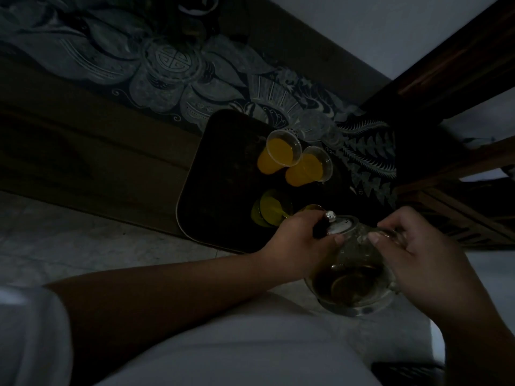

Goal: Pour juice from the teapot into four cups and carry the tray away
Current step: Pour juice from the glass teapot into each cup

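Both hands hold the glass teapot (354,263) at the tray's (211,162) five o'clock, left hand (301,240) fingers steadying the lid, right hand (426,263) gripping the handle, likely to fill the nearest cup (309,209).

The clear glass teapot (359,277) looks smooth and glossy, with highlights on its wall, and its domed silver metal lid (338,225) shines, topped by a polished knob. At twelve o'clock from it, the four clear plastic cups (284,151) of orange juice are thin and see-through, standing on a dark rectangular tray (223,174) with a dull, matt face. At eleven o'clock, a dark printed cloth (167,65) with pale patterns lies soft and matt. The brown wooden furniture (457,62) at two o'clock has a slight sheen.
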### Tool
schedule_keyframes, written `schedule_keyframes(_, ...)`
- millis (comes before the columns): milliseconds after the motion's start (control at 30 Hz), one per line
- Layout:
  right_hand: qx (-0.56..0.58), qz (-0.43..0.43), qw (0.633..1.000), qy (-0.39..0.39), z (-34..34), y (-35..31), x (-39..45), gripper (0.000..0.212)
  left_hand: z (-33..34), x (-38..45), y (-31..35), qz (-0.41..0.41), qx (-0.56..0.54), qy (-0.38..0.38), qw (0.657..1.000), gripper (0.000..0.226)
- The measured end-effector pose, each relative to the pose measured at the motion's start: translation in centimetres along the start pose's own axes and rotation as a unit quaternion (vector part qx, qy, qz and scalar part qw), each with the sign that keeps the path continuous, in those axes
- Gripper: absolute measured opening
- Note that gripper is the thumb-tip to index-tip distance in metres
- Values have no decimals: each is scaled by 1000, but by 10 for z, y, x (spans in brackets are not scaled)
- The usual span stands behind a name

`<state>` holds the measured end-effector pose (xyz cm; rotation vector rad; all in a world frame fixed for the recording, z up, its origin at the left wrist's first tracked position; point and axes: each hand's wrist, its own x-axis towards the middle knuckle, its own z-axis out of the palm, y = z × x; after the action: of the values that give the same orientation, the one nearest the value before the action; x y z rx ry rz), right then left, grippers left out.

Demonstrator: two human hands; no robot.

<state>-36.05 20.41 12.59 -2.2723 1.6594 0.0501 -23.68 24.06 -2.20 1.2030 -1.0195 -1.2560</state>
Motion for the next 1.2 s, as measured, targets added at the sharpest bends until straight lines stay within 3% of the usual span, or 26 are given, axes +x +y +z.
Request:
schedule_keyframes(567, 1, -9, 1000, 1, -6, -6, -6, 8, 2, -2, 3, -8, -12, -1, 1000, 34)
schedule_keyframes(933, 10, 2, 1000, 15, 2, -1, -10, 9, -1, -3, 4, 7, 11, -4, 1000, 17)
schedule_keyframes(1200, 46, 27, 999, 13, 20, 8, -18, 8, -7, -7, 0, 5, 29, -11, 1000, 25)
